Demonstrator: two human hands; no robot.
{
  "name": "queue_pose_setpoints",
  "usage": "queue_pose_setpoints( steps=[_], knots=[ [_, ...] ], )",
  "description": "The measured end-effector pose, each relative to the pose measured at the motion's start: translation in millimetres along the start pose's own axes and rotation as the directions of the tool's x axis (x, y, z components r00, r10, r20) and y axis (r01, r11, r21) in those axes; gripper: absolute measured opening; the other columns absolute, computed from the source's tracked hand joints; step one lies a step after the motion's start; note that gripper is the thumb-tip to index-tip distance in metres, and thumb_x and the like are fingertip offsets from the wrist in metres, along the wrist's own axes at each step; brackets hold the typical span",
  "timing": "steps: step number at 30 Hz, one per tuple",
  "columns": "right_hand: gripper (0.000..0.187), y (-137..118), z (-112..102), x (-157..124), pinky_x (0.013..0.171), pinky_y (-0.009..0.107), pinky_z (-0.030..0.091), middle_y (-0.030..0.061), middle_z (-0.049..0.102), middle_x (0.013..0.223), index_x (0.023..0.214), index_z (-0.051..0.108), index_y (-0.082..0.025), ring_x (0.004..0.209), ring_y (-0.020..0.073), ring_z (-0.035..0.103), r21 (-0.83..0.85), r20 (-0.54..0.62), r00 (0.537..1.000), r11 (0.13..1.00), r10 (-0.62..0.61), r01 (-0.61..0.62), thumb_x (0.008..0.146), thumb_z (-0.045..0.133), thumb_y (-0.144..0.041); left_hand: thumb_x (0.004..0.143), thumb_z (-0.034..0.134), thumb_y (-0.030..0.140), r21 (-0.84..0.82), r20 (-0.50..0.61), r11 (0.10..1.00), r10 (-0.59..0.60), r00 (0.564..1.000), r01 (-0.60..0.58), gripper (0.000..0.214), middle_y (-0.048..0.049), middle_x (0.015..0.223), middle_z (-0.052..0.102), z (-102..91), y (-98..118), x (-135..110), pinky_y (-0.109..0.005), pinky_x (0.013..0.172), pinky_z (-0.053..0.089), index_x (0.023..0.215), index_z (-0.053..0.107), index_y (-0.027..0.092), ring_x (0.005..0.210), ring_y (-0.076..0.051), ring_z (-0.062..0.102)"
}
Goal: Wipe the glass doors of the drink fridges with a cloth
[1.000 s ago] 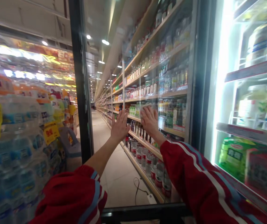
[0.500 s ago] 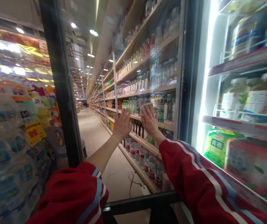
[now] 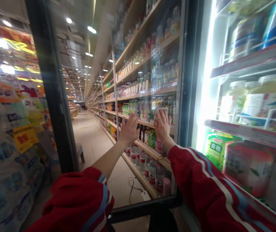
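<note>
- Right hand [image 3: 163, 126]: fingers bent over a pale cloth [image 3: 161, 111], holding it against the glass door [image 3: 118, 106].
- Left hand [image 3: 128, 130]: fingers spread, gripping nothing, apparently on the glass.
- The cloth seemed light, soft, best pinned flat; the glass probably slippery.
</note>
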State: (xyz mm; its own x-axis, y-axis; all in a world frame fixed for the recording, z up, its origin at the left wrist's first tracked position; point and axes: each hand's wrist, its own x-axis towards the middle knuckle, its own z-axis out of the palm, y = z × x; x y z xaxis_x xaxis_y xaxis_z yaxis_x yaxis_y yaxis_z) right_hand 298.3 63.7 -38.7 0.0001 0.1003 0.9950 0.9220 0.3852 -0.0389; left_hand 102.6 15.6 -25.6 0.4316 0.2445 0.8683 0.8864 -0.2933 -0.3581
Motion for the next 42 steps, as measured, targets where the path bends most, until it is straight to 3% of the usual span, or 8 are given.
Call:
queue_pose_setpoints(
  steps=[7,14,18,22,29,36,39,42],
  knots=[
    [0.040,0,4,-13,0.110,0.051,0.022,0.0088,0.045,0.140,0.128,0.049,-0.022,0.138,0.0219,0.028,0.016,0.030,0.993,0.993,-0.118,0.118,0.090,0.037,-0.023,0.084,0.045,0.029,-0.018,-0.003,0.999,0.033,0.999,-0.033,0.058,-0.0149,0.145,0.034,10.0,10,-1,-0.051,0.114,0.008,0.139,0.033,0.012,0.139,-0.025,0.024],
    [0.043,20,1,-12,0.110,0.052,0.025,0.0113,0.042,0.141,0.132,0.046,-0.020,0.139,0.0224,0.022,0.063,-0.083,0.992,0.994,0.092,-0.087,0.091,0.032,-0.024,0.086,0.044,0.028,-0.048,0.002,0.998,0.046,0.999,-0.046,0.055,-0.0163,0.145,0.034,12.6,16,-2,-0.052,0.113,0.010,0.137,0.035,0.010,0.139,-0.025,0.023],
    [0.046,1,4,-20,0.110,0.050,0.027,0.0138,0.039,0.143,0.133,0.044,-0.014,0.141,0.0235,0.018,0.180,-0.078,0.997,0.984,0.027,-0.013,0.091,0.031,-0.027,0.087,0.041,0.029,-0.053,0.009,0.997,0.047,0.999,-0.047,0.053,-0.0161,0.145,0.034,13.6,18,-7,-0.053,0.113,0.011,0.136,0.036,0.010,0.139,-0.026,0.023],
    [0.053,-30,7,-27,0.110,0.050,0.028,0.0128,0.035,0.146,0.142,0.030,-0.014,0.141,0.0229,0.017,0.332,-0.035,0.999,0.943,0.021,-0.008,0.091,0.025,-0.028,0.089,0.039,0.029,-0.055,-0.005,0.993,0.109,0.994,-0.109,0.050,-0.0153,0.144,0.036,14.9,19,-12,-0.052,0.113,0.008,0.135,0.037,0.011,0.139,-0.023,0.023],
    [0.055,-58,-6,-25,0.109,0.036,0.035,0.0118,0.034,0.147,0.147,0.012,-0.014,0.137,0.0175,0.031,0.504,0.071,0.996,0.863,-0.059,0.016,0.094,0.017,-0.030,0.092,0.036,0.033,-0.135,-0.017,0.978,0.160,0.987,-0.161,0.046,-0.0137,0.141,0.041,18.5,21,-11,-0.050,0.114,0.002,0.134,0.041,0.015,0.137,-0.022,0.028],
    [0.051,-26,-20,-6,0.110,0.048,0.028,0.0102,0.023,0.150,0.146,0.017,-0.020,0.140,0.0225,0.021,0.240,-0.011,1.000,0.971,-0.003,0.005,0.095,0.016,-0.028,0.091,0.035,0.027,-0.178,0.022,0.979,0.101,0.995,-0.096,0.039,-0.0081,0.142,0.042,19.6,19,-9,-0.049,0.114,-0.007,0.128,0.046,0.021,0.137,-0.019,0.029],
    [0.051,-23,-19,-6,0.111,0.054,0.021,0.0088,0.022,0.151,0.145,0.022,-0.021,0.141,0.0258,0.017,0.139,0.039,0.999,0.990,-0.035,0.029,0.094,0.023,-0.028,0.090,0.037,0.029,-0.187,0.009,0.982,0.000,1.000,0.002,0.040,-0.0057,0.144,0.040,11.5,1,-17,-0.048,0.115,-0.008,0.129,0.045,0.024,0.137,-0.020,0.027],
    [0.051,-43,-9,-16,0.113,0.053,0.014,0.0079,0.024,0.150,0.143,0.027,-0.021,0.142,0.0247,0.013,0.066,0.122,0.986,0.992,-0.112,0.104,0.093,0.027,-0.027,0.088,0.039,0.030,-0.170,-0.057,0.981,-0.098,0.994,0.087,0.040,-0.0049,0.144,0.040,2.5,-24,-33,-0.047,0.114,-0.009,0.127,0.046,0.025,0.138,-0.019,0.027]
  ],
)
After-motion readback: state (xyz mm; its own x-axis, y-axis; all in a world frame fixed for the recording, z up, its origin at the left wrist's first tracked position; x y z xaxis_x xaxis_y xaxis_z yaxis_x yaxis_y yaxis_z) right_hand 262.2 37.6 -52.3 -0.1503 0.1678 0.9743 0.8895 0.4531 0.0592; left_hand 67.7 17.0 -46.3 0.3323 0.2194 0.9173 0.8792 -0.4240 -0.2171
